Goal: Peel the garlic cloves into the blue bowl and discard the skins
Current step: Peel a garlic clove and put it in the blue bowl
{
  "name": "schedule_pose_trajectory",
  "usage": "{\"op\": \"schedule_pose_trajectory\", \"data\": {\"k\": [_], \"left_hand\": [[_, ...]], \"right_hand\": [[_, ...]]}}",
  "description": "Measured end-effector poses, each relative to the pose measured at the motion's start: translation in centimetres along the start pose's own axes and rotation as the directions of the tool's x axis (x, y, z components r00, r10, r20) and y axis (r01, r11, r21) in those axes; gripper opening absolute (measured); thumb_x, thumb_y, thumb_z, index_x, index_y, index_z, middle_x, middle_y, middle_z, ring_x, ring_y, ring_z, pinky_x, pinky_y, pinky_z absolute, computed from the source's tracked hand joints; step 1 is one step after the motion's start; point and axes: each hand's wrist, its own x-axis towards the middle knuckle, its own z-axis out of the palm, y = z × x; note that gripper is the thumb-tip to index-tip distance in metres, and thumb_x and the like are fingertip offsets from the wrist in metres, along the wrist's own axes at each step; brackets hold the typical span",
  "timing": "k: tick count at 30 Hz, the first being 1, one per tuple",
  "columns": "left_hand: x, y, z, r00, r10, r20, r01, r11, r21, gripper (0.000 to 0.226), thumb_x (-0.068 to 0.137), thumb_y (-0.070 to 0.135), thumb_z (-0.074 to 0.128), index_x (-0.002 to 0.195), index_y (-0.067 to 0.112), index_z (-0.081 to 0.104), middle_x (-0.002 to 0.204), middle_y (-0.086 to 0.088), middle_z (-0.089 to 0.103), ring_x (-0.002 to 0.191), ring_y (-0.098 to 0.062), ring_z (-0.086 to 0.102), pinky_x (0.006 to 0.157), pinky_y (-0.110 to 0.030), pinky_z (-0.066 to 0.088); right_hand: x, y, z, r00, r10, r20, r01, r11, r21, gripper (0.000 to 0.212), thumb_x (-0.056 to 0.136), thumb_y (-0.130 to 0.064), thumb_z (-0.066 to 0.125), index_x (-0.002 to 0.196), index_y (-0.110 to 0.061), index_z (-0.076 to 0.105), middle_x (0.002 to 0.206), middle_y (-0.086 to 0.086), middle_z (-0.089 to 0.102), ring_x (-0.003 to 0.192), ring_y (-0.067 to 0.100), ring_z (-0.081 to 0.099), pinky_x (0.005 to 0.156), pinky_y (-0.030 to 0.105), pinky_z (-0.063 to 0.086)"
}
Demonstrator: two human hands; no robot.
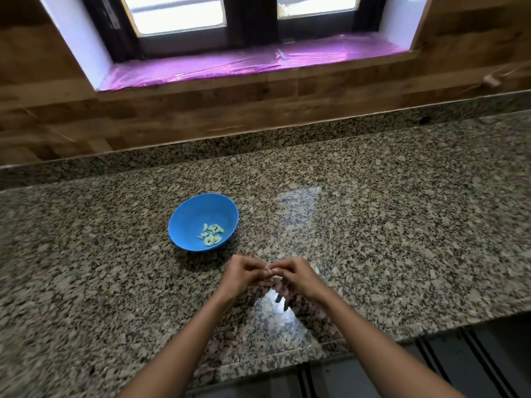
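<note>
A blue bowl (pixel 184 222) stands on the granite counter, left of centre, with several pale peeled garlic cloves (pixel 212 234) lying in its bottom. Just in front of and to the right of the bowl, my left hand (pixel 241 275) and my right hand (pixel 293 275) meet fingertip to fingertip above the counter. Between their pinching fingers is a small pale garlic clove (pixel 271 270), mostly hidden by the fingers. Both hands have their fingers curled round it.
The speckled granite counter (pixel 388 225) runs left to right, with its front edge near my forearms and a raised granite lip at the back. Behind it are a wood-patterned wall and a window sill covered in pink film (pixel 244 64).
</note>
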Motion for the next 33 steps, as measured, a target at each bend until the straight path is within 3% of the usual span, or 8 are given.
{"op": "schedule_pose_trajectory", "data": {"k": [6,15,20,23,25,27,31,33], "left_hand": [[-1.1,-0.2,-0.4,0.99,0.116,-0.076,-0.122,0.99,-0.069,0.008,0.076,-0.002,0.072,0.082,0.002,0.072,0.07,-0.004,0.072,0.063,-0.013,0.068,0.057,-0.021,0.054],[-1.5,-1.4,-1.9,0.951,0.251,0.181,-0.307,0.7,0.644,0.017,0.093,0.024,0.058,0.082,0.015,0.068,0.067,0.003,0.059,0.057,-0.007,0.048,0.054,-0.019,0.037],[-1.7,-0.6,-2.6,0.935,-0.118,0.335,0.076,0.988,0.137,0.023,0.096,0.017,0.049,0.078,0.007,0.06,0.066,-0.001,0.052,0.056,-0.007,0.045,0.053,-0.018,0.037],[-1.8,-0.8,-2.8,0.858,-0.273,0.435,0.423,0.856,-0.297,0.02,0.098,0.013,0.044,0.086,0.007,0.059,0.069,-0.001,0.053,0.058,-0.007,0.046,0.051,-0.015,0.04],[-1.5,-1.2,-2.4,0.922,-0.221,0.318,0.308,0.915,-0.259,0.023,0.099,0.014,0.044,0.084,0.006,0.06,0.066,0.001,0.051,0.057,-0.007,0.044,0.049,-0.015,0.038],[-0.9,-2.1,-2.1,0.984,0.148,0.098,-0.164,0.968,0.188,0.024,0.097,0.013,0.048,0.081,0.003,0.062,0.066,0.001,0.052,0.059,-0.004,0.042,0.053,-0.018,0.036],[-0.4,-4.1,-2.8,0.555,0.783,0.281,-0.72,0.283,0.634,0.013,0.088,0.004,0.045,0.087,0.003,0.058,0.076,-0.003,0.058,0.07,-0.006,0.044,0.067,-0.015,0.037],[-0.4,-4.4,-2.5,0.614,0.748,0.251,-0.683,0.345,0.644,0.012,0.089,0.004,0.043,0.084,0.005,0.055,0.073,0.0,0.054,0.066,-0.009,0.044,0.063,-0.018,0.037]], "right_hand": [[0.7,-1.7,-0.9,0.984,-0.014,0.177,0.024,0.998,-0.059,0.016,0.089,-0.007,0.058,0.099,0.0,0.068,0.071,0.0,0.069,0.043,0.002,0.055,0.041,0.015,0.041],[0.5,0.5,0.7,0.965,-0.254,0.062,0.254,0.855,-0.452,0.014,0.087,-0.019,0.061,0.094,-0.013,0.072,0.078,0.003,0.071,0.059,0.012,0.063,0.055,0.02,0.053],[0.8,1.6,1.0,0.736,-0.658,0.161,0.584,0.497,-0.642,0.031,0.089,-0.026,0.047,0.084,-0.011,0.073,0.067,0.001,0.07,0.051,0.009,0.064,0.061,0.021,0.056],[1.7,1.9,0.5,0.585,-0.773,0.245,0.636,0.25,-0.73,0.027,0.086,-0.023,0.047,0.08,-0.014,0.071,0.064,-0.002,0.067,0.05,0.007,0.06,0.052,0.015,0.052],[1.7,1.3,0.9,0.748,-0.66,0.069,0.528,0.529,-0.664,0.023,0.089,-0.022,0.052,0.08,-0.013,0.071,0.065,0.0,0.066,0.052,0.009,0.058,0.052,0.019,0.051],[1.5,0.3,1.6,0.987,-0.161,-0.021,0.155,0.974,-0.168,0.019,0.09,-0.02,0.057,0.077,-0.015,0.07,0.063,0.001,0.062,0.052,0.01,0.051,0.048,0.022,0.04],[0.6,-0.5,0.9,0.882,0.261,0.393,-0.428,0.792,0.435,0.015,0.091,-0.015,0.051,0.08,-0.009,0.059,0.063,-0.002,0.056,0.052,0.007,0.048,0.04,0.014,0.037],[0.3,-0.6,1.3,0.904,0.251,0.347,-0.399,0.788,0.469,0.015,0.091,-0.015,0.053,0.083,-0.007,0.062,0.064,0.0,0.057,0.05,0.006,0.049,0.04,0.012,0.039]]}}
